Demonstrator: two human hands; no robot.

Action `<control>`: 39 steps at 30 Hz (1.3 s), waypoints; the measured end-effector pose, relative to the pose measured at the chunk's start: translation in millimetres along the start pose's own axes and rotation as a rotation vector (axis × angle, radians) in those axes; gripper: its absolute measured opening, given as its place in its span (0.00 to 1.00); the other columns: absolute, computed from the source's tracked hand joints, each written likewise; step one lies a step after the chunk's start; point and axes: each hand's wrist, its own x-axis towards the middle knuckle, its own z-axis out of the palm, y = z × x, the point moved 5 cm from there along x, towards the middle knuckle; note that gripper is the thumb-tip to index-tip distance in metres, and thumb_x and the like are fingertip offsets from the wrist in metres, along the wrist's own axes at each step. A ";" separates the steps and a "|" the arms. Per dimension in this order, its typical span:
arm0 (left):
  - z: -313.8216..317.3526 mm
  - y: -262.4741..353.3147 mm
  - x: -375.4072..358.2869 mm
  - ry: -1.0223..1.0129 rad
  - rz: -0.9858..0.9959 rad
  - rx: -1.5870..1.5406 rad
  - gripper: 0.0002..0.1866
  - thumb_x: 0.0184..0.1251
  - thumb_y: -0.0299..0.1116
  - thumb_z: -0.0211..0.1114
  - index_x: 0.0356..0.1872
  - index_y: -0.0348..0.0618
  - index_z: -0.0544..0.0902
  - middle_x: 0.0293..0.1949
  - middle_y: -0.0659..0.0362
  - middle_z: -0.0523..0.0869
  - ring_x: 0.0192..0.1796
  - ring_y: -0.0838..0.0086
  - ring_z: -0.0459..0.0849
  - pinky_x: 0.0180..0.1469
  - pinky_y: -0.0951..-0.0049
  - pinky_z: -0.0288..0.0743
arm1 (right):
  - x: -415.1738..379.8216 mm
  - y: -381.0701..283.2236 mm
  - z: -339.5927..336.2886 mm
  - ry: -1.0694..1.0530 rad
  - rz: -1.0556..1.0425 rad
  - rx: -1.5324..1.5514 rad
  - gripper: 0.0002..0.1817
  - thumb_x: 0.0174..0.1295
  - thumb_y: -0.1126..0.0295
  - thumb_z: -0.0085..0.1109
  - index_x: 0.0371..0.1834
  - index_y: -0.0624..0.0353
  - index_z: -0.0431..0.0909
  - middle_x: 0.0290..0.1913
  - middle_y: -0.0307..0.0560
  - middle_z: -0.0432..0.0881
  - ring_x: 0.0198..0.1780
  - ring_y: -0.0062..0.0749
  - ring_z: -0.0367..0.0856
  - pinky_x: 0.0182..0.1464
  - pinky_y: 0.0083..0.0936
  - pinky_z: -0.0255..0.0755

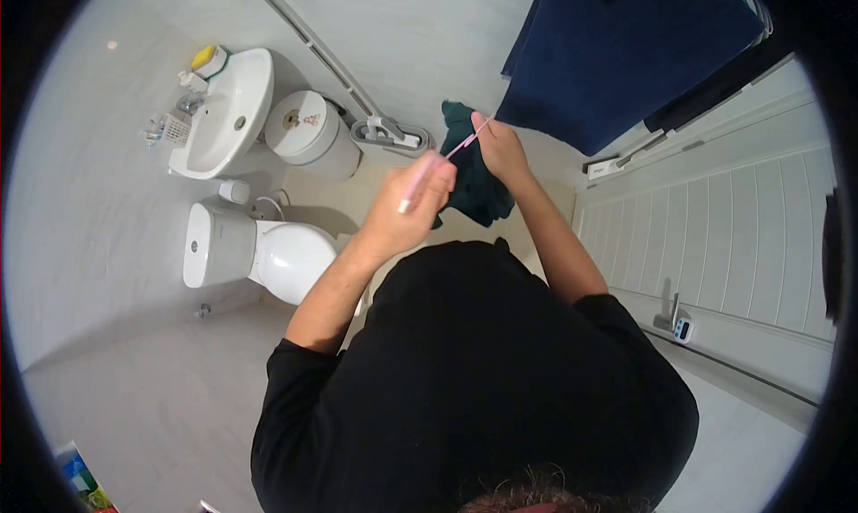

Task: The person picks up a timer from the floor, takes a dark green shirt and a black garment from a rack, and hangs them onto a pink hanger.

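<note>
My left hand is closed round the thicker end of a slim pink stick-like thing, whose pale tip shows past the fingers. At its thin far end, the fingers of my right hand are closed on it. What kind of thing it is I cannot tell. A crumpled dark green cloth, which looks like a garment, hangs just below and between both hands. My hands partly hide its upper edge.
To the left are a toilet, a washbasin and a round white bin. A flat mop leans on the far wall. Dark blue towels hang at the upper right, beside a white door with a handle.
</note>
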 end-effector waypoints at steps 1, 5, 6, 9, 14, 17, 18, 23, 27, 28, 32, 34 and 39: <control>10.4 0.2 -1.2 0.021 0.090 0.070 0.14 0.84 0.33 0.52 0.35 0.38 0.76 0.21 0.60 0.77 0.22 0.74 0.76 0.27 0.72 0.69 | -3.1 -8.9 -6.0 0.009 -0.036 0.024 0.26 0.78 0.50 0.47 0.38 0.63 0.82 0.37 0.67 0.84 0.43 0.68 0.81 0.43 0.50 0.74; 33.8 9.6 -7.4 0.129 0.257 0.152 0.08 0.81 0.30 0.56 0.41 0.37 0.79 0.23 0.53 0.81 0.24 0.60 0.83 0.31 0.65 0.76 | -8.3 -20.1 -14.9 0.066 -0.100 -0.025 0.26 0.79 0.51 0.47 0.37 0.65 0.81 0.35 0.67 0.84 0.39 0.61 0.85 0.42 0.47 0.74; 41.0 9.9 -6.8 0.138 0.253 0.147 0.08 0.81 0.30 0.56 0.41 0.37 0.79 0.23 0.53 0.81 0.24 0.60 0.83 0.31 0.65 0.76 | -5.7 -2.3 -2.6 0.070 -0.095 0.110 0.26 0.79 0.51 0.48 0.39 0.66 0.82 0.34 0.64 0.85 0.38 0.53 0.86 0.42 0.45 0.74; 76.2 8.2 -1.2 -0.100 0.269 0.169 0.07 0.80 0.31 0.58 0.41 0.39 0.79 0.26 0.49 0.82 0.28 0.48 0.82 0.33 0.60 0.76 | -2.3 6.7 14.4 0.029 -0.111 0.300 0.25 0.79 0.51 0.51 0.44 0.66 0.84 0.33 0.59 0.85 0.37 0.39 0.85 0.43 0.40 0.75; 77.7 -7.6 12.7 -0.065 0.221 0.115 0.10 0.80 0.35 0.56 0.39 0.40 0.79 0.27 0.45 0.81 0.30 0.46 0.81 0.33 0.59 0.75 | 19.3 -0.5 -7.6 0.073 -0.102 0.097 0.22 0.74 0.58 0.61 0.60 0.66 0.81 0.36 0.56 0.86 0.41 0.44 0.85 0.51 0.35 0.77; 43.0 -13.6 32.0 0.173 0.161 -0.152 0.10 0.80 0.31 0.54 0.36 0.39 0.76 0.24 0.61 0.77 0.24 0.77 0.73 0.28 0.72 0.66 | 6.2 17.5 -25.0 0.139 -0.279 -0.093 0.18 0.66 0.66 0.66 0.55 0.65 0.80 0.50 0.58 0.82 0.55 0.53 0.80 0.60 0.41 0.73; 34.4 -23.7 42.9 0.163 0.007 -0.317 0.12 0.82 0.35 0.54 0.35 0.41 0.75 0.21 0.64 0.74 0.23 0.82 0.70 0.27 0.76 0.62 | -1.9 18.2 -29.4 0.185 -0.347 -0.198 0.16 0.64 0.68 0.67 0.51 0.64 0.80 0.55 0.60 0.80 0.61 0.54 0.78 0.63 0.43 0.72; -11.8 6.5 78.3 -0.038 -0.157 -0.564 0.18 0.85 0.46 0.51 0.35 0.44 0.75 0.19 0.65 0.73 0.19 0.84 0.66 0.23 0.79 0.57 | -29.7 -23.5 -58.9 0.418 -0.446 -0.081 0.23 0.56 0.72 0.73 0.50 0.65 0.70 0.67 0.63 0.72 0.67 0.55 0.72 0.70 0.42 0.64; -16.4 52.0 92.1 -0.298 -0.121 -0.512 0.21 0.85 0.51 0.51 0.35 0.46 0.76 0.18 0.64 0.72 0.16 0.85 0.62 0.18 0.81 0.52 | -26.7 -89.2 -97.3 0.413 -0.555 -0.055 0.27 0.55 0.72 0.74 0.54 0.64 0.70 0.68 0.61 0.72 0.68 0.53 0.71 0.70 0.41 0.63; -15.0 62.7 94.6 -0.401 -0.099 -0.488 0.22 0.85 0.52 0.51 0.35 0.46 0.76 0.18 0.64 0.72 0.15 0.85 0.61 0.17 0.81 0.51 | -19.2 -107.3 -100.8 0.218 -0.582 -0.086 0.23 0.58 0.71 0.72 0.53 0.64 0.72 0.60 0.57 0.77 0.61 0.50 0.75 0.63 0.39 0.67; -25.8 101.6 109.4 -0.534 -0.017 -0.453 0.22 0.85 0.51 0.50 0.35 0.45 0.76 0.18 0.63 0.74 0.14 0.87 0.66 0.14 0.83 0.58 | -5.3 -125.1 -108.5 -0.164 -0.662 0.033 0.09 0.73 0.66 0.61 0.43 0.61 0.78 0.28 0.44 0.81 0.30 0.35 0.80 0.36 0.30 0.72; -45.3 106.1 123.8 -0.631 0.087 -0.448 0.22 0.85 0.51 0.50 0.46 0.41 0.80 0.26 0.56 0.83 0.16 0.83 0.76 0.16 0.83 0.67 | 2.5 -140.9 -122.7 -0.260 -0.565 0.186 0.15 0.78 0.62 0.55 0.36 0.61 0.76 0.24 0.42 0.74 0.26 0.27 0.73 0.32 0.26 0.67; -114.2 85.0 136.4 -0.380 0.264 -0.501 0.35 0.76 0.46 0.62 0.75 0.32 0.67 0.61 0.40 0.83 0.51 0.63 0.89 0.52 0.66 0.83 | 25.1 -197.5 -175.3 0.009 -0.497 0.201 0.22 0.82 0.57 0.49 0.29 0.59 0.74 0.23 0.29 0.68 0.27 0.14 0.64 0.30 0.18 0.58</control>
